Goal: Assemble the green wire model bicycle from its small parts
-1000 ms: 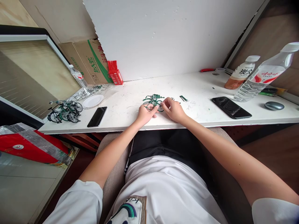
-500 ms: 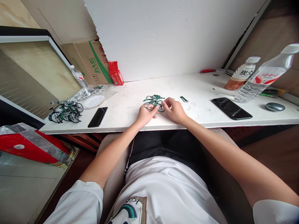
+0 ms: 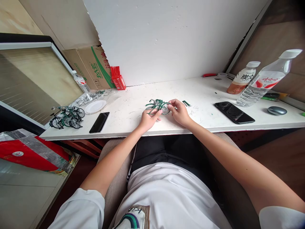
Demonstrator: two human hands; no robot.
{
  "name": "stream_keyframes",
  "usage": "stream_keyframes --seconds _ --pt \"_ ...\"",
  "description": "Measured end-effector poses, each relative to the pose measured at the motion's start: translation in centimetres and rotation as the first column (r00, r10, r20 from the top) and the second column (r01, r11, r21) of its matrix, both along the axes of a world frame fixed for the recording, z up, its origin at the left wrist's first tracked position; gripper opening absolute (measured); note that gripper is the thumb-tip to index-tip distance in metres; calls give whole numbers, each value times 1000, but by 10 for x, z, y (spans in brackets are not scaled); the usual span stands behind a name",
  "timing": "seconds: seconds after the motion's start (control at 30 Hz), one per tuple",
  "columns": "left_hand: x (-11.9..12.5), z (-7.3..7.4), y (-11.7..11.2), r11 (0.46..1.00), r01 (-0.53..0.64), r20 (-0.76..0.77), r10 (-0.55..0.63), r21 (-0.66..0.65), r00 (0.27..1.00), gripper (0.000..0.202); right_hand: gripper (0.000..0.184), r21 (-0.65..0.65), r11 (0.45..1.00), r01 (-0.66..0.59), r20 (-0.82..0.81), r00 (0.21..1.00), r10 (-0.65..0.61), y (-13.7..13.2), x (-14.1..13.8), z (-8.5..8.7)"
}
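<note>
A small green model bicycle (image 3: 156, 104) is held low over the white tabletop by my left hand (image 3: 150, 118), its thumb and fingers closed on the frame's near side. At the bicycle's right wheel, my right hand (image 3: 179, 111) pinches a thin green curved mudguard (image 3: 164, 103) that arches over the spokes. The fingers partly cover the wheel and the lower frame. Just beyond my right hand lies a small flat green part (image 3: 186, 103). Several finished-looking model bicycles (image 3: 66, 117) stand bunched at the table's left end.
A phone (image 3: 99, 122) and white plates (image 3: 95, 107) lie to the left, near loose dark parts (image 3: 91, 95). At right are another phone (image 3: 234, 112), a dark mouse (image 3: 276, 110), a water bottle (image 3: 264, 79) and a drink bottle (image 3: 243, 78). A red box (image 3: 118, 78) stands behind.
The green curve now shows over the right wheel, and my right fingers have spread slightly around its edge. My left hand keeps its hold on the bicycle. The view has tilted slightly.
</note>
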State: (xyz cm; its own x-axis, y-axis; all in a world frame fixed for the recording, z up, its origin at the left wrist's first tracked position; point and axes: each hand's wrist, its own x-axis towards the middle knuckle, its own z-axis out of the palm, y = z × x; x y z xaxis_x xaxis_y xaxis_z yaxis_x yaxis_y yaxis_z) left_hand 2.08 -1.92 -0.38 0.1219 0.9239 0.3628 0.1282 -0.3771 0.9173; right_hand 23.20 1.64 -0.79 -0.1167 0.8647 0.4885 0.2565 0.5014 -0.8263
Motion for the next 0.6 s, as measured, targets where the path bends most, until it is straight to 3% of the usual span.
stream_keyframes --seconds 0.3,0.5,0.6 --pt "-2 -4 1 999 -28 -24 29 46 999 42 46 87 993 82 13 996 -83 -10 -2 7" --pt "-2 -3 -2 981 -76 12 75 180 997 32 33 150 978 146 39 987 -153 -14 -2 9" --pt "-2 -8 0 977 -107 34 103 184 994 27 26 187 966 179 38 981 -189 -14 -1 9"
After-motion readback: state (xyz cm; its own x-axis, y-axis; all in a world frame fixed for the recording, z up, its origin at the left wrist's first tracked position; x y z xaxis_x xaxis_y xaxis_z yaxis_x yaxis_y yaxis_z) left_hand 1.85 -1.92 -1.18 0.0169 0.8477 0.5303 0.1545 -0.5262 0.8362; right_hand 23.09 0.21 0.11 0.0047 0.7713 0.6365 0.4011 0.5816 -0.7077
